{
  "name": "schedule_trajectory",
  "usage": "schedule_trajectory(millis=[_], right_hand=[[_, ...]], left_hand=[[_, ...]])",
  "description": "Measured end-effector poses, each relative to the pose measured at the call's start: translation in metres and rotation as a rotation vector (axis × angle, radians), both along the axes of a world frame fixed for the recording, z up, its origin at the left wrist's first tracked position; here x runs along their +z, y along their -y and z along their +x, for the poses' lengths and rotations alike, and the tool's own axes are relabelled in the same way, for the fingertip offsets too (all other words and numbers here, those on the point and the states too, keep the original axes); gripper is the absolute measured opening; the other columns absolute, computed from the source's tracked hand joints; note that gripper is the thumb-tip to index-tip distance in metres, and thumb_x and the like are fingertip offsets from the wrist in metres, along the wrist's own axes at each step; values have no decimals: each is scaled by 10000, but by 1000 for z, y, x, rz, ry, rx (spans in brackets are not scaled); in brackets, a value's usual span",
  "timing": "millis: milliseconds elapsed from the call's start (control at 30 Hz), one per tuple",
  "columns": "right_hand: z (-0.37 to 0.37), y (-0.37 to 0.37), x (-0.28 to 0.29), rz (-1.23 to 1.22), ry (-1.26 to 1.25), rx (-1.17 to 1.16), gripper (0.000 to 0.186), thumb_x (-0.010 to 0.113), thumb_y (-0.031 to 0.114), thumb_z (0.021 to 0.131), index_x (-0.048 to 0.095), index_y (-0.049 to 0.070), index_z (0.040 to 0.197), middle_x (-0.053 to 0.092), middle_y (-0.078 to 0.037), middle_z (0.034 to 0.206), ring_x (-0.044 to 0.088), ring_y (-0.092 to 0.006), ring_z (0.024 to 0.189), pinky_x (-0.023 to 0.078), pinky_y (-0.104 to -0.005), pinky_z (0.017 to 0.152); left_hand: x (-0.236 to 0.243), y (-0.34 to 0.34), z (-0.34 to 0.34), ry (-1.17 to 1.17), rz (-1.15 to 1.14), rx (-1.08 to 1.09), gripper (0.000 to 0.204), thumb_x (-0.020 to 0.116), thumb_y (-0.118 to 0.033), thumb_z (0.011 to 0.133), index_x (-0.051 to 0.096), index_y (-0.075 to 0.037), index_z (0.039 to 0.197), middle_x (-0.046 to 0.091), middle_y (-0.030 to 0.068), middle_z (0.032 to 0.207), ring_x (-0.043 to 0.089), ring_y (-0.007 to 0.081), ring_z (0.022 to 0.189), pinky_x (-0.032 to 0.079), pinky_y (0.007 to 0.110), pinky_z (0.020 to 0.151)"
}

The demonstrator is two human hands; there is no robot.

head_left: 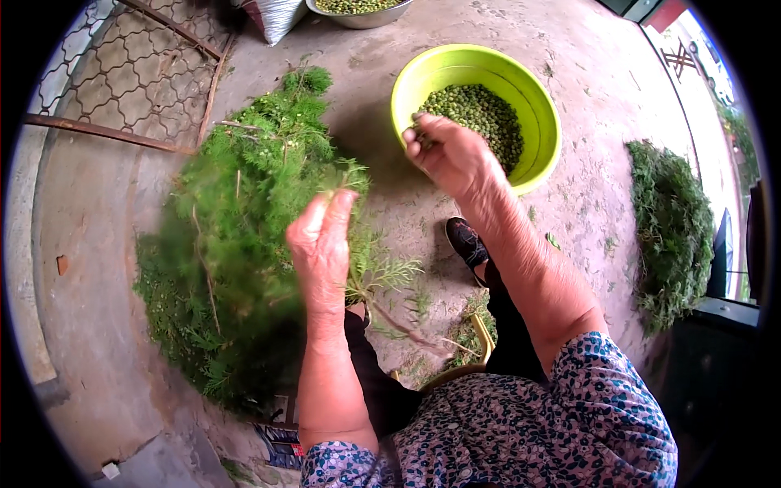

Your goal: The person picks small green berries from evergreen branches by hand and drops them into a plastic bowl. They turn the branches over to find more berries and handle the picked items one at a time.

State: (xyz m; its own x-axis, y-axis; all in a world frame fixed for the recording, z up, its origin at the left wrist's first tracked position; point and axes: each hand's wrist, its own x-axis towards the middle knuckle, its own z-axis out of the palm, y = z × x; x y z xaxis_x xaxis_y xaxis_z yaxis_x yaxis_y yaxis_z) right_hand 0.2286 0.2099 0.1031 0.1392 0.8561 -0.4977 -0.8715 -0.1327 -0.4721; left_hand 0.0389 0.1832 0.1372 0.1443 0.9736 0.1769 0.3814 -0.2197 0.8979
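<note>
My left hand (321,244) is closed in a pinch on a leafy green sprig (352,175), in front of a large heap of feathery green branches (244,203). Below that hand a branch with a bare brown stem (407,329) hangs over my lap. Over the near left rim of a yellow-green plastic basin (537,106), my right hand (451,159) has its fingers curled together. What lies between those fingertips is too small to make out. Many small round green cones or berries (480,114) cover the bottom of the basin, partly hidden by my right hand.
A metal bowl (366,16) of similar green pieces and a silvery sack (277,18) stand at the far edge. A metal lattice gate (130,69) is at far left. Another green heap (671,236) lies at right. My shoe (466,241) is near the basin.
</note>
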Motion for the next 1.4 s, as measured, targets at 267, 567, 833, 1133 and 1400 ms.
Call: schedule_trajectory(millis=[267,567,833,1133,1400], right_hand=[[92,-21,-11,143,-147,-505,457,380,150,935,207,-83,1289,103,-284,1391,137,-373,1311,163,-499,1079],[102,-20,-16,133,139,-508,227,435,68,904,456,-118,1032,526,-211,1040,548,-327,999,448,-442,928],[5,21,49,521,1154,764,454,585,416,814,634,-16,944,655,-119,783,636,-191,723,521,-291,699],[-54,46,10,770,1310,1093,224,627,159,701,577,-59,716,543,-242,629,568,-378,646,443,-420,603],[-78,38,-37,656,1328,572,118,559,32,714,621,-25,797,623,-201,712,628,-253,680,498,-345,643]], left_hand=[[-6,-3,-3,129,-95,148,171,586,-197,855,668,-47,853,410,-76,520,283,35,454,195,216,424],[-9,-5,-3,304,-97,144,178,554,-143,872,614,14,812,484,-49,670,391,39,599,330,203,545],[-15,-16,-3,-127,274,236,181,582,-117,838,546,-26,685,449,12,517,385,99,471,302,275,448],[-13,-21,-3,-739,686,198,111,668,-157,749,621,-83,818,600,29,604,562,181,559,380,313,547],[-18,-11,5,-596,819,67,385,625,-296,786,581,-122,1127,605,50,1049,550,205,957,389,362,819]])
